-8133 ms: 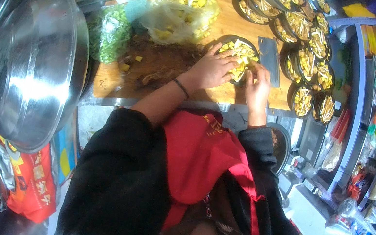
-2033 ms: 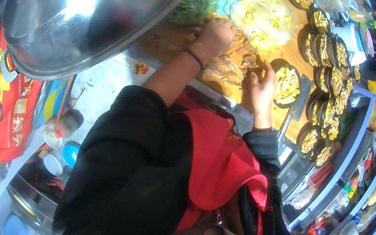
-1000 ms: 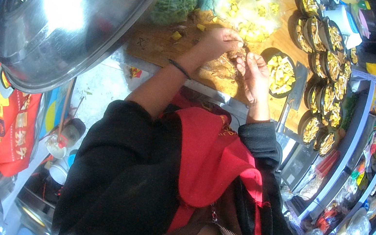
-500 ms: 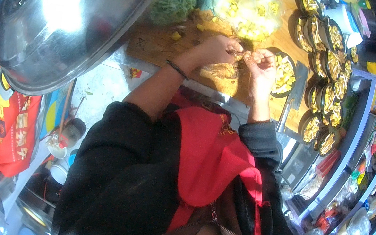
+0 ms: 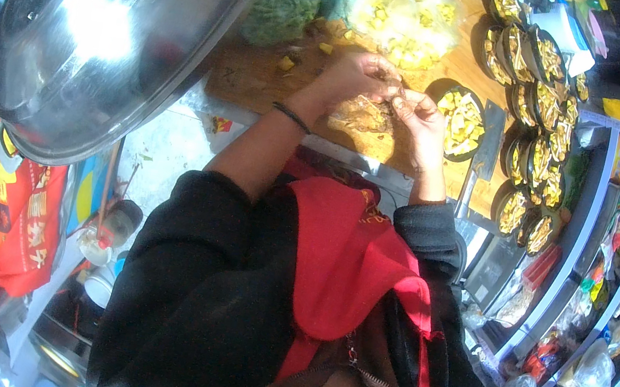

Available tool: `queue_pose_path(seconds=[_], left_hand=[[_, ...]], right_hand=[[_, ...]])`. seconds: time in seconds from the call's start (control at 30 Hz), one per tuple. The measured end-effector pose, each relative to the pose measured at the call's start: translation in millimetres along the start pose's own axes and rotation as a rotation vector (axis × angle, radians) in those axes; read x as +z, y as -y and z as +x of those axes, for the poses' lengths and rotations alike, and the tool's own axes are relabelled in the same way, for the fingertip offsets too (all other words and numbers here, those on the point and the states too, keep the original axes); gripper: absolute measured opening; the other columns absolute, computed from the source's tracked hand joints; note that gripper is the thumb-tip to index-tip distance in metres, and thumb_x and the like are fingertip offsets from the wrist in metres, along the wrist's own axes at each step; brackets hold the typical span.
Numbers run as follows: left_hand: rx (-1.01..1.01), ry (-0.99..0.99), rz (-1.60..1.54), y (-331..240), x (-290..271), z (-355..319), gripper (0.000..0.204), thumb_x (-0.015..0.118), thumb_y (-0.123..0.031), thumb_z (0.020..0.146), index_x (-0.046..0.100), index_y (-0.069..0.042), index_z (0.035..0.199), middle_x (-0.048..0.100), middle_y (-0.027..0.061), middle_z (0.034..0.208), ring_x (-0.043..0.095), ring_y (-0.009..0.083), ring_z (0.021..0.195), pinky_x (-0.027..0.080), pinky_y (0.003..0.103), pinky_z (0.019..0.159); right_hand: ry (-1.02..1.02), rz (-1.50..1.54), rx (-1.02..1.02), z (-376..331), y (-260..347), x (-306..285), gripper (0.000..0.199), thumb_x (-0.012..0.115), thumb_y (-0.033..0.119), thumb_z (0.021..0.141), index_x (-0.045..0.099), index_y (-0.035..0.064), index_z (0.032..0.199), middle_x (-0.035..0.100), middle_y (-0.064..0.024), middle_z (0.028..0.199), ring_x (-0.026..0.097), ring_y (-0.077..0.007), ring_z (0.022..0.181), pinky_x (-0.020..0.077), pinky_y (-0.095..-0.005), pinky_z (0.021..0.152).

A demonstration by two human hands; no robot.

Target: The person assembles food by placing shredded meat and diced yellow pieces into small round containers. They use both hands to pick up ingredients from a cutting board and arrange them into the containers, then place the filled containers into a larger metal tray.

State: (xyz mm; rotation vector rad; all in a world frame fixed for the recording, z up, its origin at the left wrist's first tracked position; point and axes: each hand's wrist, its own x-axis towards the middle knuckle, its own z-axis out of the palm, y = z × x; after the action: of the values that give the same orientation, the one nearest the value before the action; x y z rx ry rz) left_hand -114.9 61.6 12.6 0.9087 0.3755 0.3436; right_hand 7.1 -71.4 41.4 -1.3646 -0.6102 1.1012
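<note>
Close together over the wooden board, both my hands work at a small brown shred of food. My left hand (image 5: pixel 358 81) has its fingers curled and pinched, while my right hand (image 5: pixel 420 120) pinches between thumb and forefinger beside it. Under them lies a larger brown piece of food (image 5: pixel 363 117), which looks like cooked meat. Right of my right hand stands a round dark bowl of yellow chunks (image 5: pixel 459 124). A cleaver (image 5: pixel 487 132) rests beside that bowl, its handle toward me.
Several filled dark bowls (image 5: pixel 540 149) crowd the right side of the wooden board (image 5: pixel 244 74). At the back are a bag of yellow chunks (image 5: pixel 407 14) and a bag of greens (image 5: pixel 282 3). A large shiny metal lid (image 5: pixel 99 91) looms at left. Shelves (image 5: pixel 574 243) stand at right.
My right hand has shifted slightly left and down, and my left hand has dropped a little. Both stay pinched close together above the brown piece.
</note>
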Motion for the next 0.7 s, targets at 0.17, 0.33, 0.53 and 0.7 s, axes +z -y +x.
queue_pose_path(seconds=[0.17, 0.33, 0.53, 0.7], left_hand=[[-0.038, -0.071, 0.110, 5, -2, 4, 0.021, 0.064, -0.008, 0.081, 0.057, 0.004, 0.097, 0.060, 0.0063, 0.088, 0.059, 0.0135, 0.076, 0.051, 0.025, 0.065], [-0.099, -0.175, -0.234, -2, 3, 5, 0.025, 0.060, -0.014, 0.086, 0.051, 0.003, 0.104, 0.058, 0.0090, 0.095, 0.060, 0.0182, 0.082, 0.056, 0.032, 0.076], [-0.037, -0.124, -0.200, -6, 3, 4, 0.028, 0.061, -0.012, 0.086, 0.050, 0.002, 0.108, 0.058, 0.0080, 0.095, 0.060, 0.0183, 0.084, 0.055, 0.032, 0.076], [0.184, -0.092, 0.161, 7, 0, 8, 0.034, 0.064, -0.008, 0.081, 0.051, 0.003, 0.110, 0.062, 0.0088, 0.099, 0.062, 0.0184, 0.088, 0.052, 0.029, 0.075]], right_hand=[[-0.082, -0.207, -0.089, 3, -4, -8, 0.020, 0.065, 0.003, 0.083, 0.062, 0.0016, 0.102, 0.064, -0.0014, 0.090, 0.055, -0.0051, 0.079, 0.0450, -0.0192, 0.071], [-0.152, -0.151, 0.029, 3, 3, -7, 0.018, 0.062, 0.006, 0.085, 0.062, 0.0005, 0.103, 0.063, -0.0013, 0.089, 0.057, -0.0077, 0.083, 0.0451, -0.0207, 0.076], [-0.093, -0.483, -0.027, 5, 5, -5, 0.022, 0.064, 0.011, 0.084, 0.064, 0.0012, 0.104, 0.063, -0.0058, 0.093, 0.057, -0.0120, 0.084, 0.0451, -0.0242, 0.077], [0.008, -0.578, -0.021, 9, -4, 0, 0.017, 0.063, 0.016, 0.086, 0.066, 0.0048, 0.099, 0.063, -0.0061, 0.089, 0.057, -0.0140, 0.079, 0.0446, -0.0245, 0.076]])
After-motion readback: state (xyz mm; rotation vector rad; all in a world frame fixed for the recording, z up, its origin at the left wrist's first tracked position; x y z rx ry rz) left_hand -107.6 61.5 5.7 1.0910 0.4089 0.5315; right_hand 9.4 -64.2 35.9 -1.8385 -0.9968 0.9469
